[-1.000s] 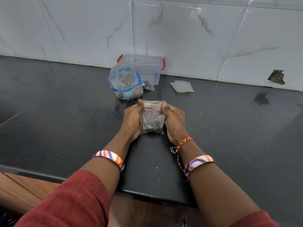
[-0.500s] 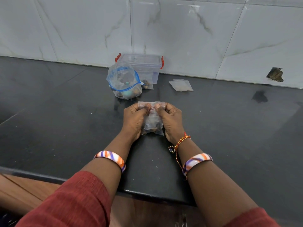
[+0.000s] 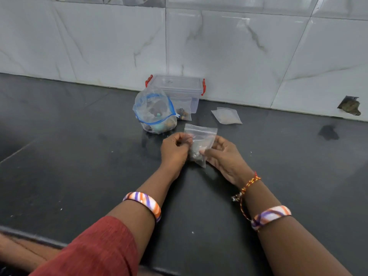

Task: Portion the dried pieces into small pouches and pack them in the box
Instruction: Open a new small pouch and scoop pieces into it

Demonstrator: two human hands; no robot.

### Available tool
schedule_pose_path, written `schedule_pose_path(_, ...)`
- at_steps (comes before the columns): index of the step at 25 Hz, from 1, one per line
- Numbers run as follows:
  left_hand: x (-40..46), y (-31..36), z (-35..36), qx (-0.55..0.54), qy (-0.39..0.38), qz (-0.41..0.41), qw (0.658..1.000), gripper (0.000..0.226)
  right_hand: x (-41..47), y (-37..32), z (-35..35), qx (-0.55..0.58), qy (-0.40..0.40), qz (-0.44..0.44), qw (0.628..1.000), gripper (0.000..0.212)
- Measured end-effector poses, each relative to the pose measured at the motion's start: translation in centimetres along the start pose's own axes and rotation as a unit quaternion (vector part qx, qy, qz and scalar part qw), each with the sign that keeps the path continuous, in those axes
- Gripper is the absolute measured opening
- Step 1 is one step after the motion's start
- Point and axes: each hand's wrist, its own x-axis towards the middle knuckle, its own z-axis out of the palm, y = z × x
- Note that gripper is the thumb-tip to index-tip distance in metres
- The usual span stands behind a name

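left hand [image 3: 175,149] curled, pinching small pouch [image 3: 200,143] edge, right hand [image 3: 224,156] fingers pinching its opposite side, forearms on counter [image 3: 79,166]

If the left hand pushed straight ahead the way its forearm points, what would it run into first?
Probably the big blue-zip bag, just beyond the left hand, which pinches the small pouch. The clear box stands behind the bag. Depth is hard to judge, so it might slip past the bag's right edge.

Contents of held small pouch [image 3: 199,145] blurred, pieces not distinguishable. Large bag [image 3: 154,110] hides the box's [image 3: 179,86] lower left. Both sleeves cut off at bottom edge.
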Motion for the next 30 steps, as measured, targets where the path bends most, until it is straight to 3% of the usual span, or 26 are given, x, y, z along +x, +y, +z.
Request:
schedule_pose_path(4, 4.2, 1.4, 3.2, 0.113, 0.024, 0.013, 0.993, 0.019, 4.8, -1.8, -1.1, -0.106, 0.107, -0.030, 0.988, 0.028)
schedule_pose_path(9, 7.5, 1.5, 5.5, 0.224, 0.039, 0.070, 0.971, 0.066, 12.7, -2.1, 0.1, -0.125, 0.178, -0.064, 0.974, 0.028)
schedule_pose_path(11, 8.0, 1.1, 6.1, 0.246, 0.045, 0.105, 0.963, 0.074, 15.0, -1.6, 0.8, -0.110, 0.204, -0.062, 0.971, 0.029)
schedule_pose_path(14, 8.7, 0.2, 6.3, 0.242, 0.044, 0.151, 0.957, 0.067, 17.0, -1.2, 1.6, -0.133, 0.183, -0.047, 0.973, 0.026)
schedule_pose_path(17, 10.4, -0.3, 6.2, 0.220, 0.066, 0.106, 0.968, 0.054, 17.6, -1.3, 1.9, -0.135, 0.106, -0.004, 0.985, 0.021)
schedule_pose_path(19, 11.3, -0.4, 6.2, 0.236, 0.071, 0.084, 0.965, 0.045, 17.3, -1.9, 1.3, -0.173, 0.116, -0.036, 0.977, 0.016)
schedule_pose_path(21, 11.6, -0.5, 6.4, 0.234, 0.070, 0.079, 0.966, 0.041, 17.2, -2.6, -0.3, -0.323, 0.192, -0.110, 0.920, 0.014)
schedule_pose_path(22, 11.6, -0.4, 6.6, 0.230, 0.067, 0.079, 0.968, 0.041, 16.9, -2.8, -1.4, -0.431, 0.230, -0.123, 0.864, 0.024)
schedule_pose_path(24, 11.2, -0.4, 7.0, 0.225, 0.052, 0.086, 0.969, 0.042, 16.4, -2.7, -3.4, -0.616, 0.238, -0.050, 0.749, 0.045)
schedule_pose_path(25, 11.1, -0.5, 7.2, 0.224, 0.038, 0.094, 0.969, 0.041, 16.2, -2.6, -4.1, -0.666, 0.216, -0.001, 0.714, 0.045)
schedule_pose_path(27, 10.8, -0.6, 7.7, 0.223, -0.003, 0.104, 0.969, 0.039, 15.6, -2.3, -4.7, -0.691, 0.174, 0.025, 0.702, 0.034)
schedule_pose_path(30, 10.0, -0.2, 8.4, 0.184, -0.057, 0.069, 0.979, 0.031, 14.7, -2.8, -5.0, -0.637, 0.163, -0.063, 0.751, 0.038)
